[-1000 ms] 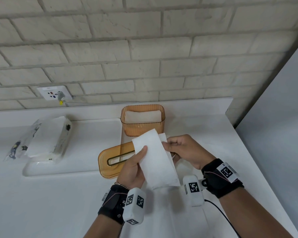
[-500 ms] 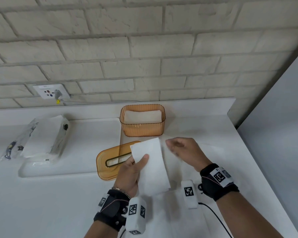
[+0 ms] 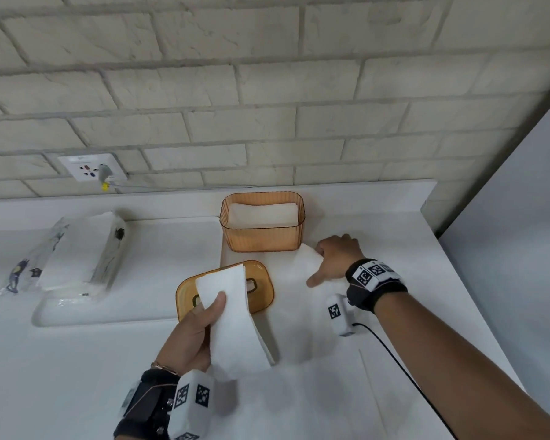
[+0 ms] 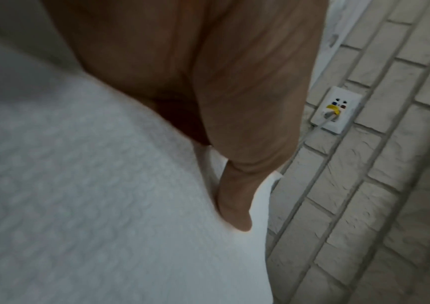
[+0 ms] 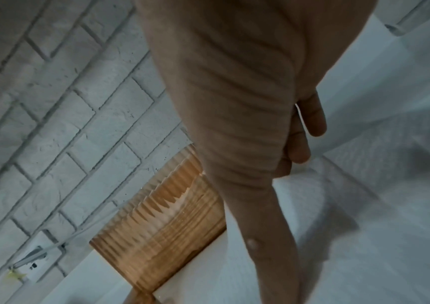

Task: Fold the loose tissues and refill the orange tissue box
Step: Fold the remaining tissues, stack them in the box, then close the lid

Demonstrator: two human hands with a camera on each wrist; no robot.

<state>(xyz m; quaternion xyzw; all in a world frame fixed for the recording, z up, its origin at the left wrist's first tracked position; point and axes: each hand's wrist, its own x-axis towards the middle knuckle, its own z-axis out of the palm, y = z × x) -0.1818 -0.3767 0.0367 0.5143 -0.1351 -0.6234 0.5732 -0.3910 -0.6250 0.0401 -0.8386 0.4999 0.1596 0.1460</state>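
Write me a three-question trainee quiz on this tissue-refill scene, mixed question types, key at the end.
1. True or false: the ribbed orange plastic tissue box stands open, with white tissues inside.
2. What does the left hand hold?
   A. the flat orange slotted lid
   B. a folded white tissue
   C. nothing
3. Fill in: the right hand touches a loose white tissue lying on the white ____.

Key: 1 true; 2 B; 3 counter.

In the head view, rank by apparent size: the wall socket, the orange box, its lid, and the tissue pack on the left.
1. tissue pack
2-3. orange box and lid: similar, and the lid is partly covered, so unranked
4. wall socket
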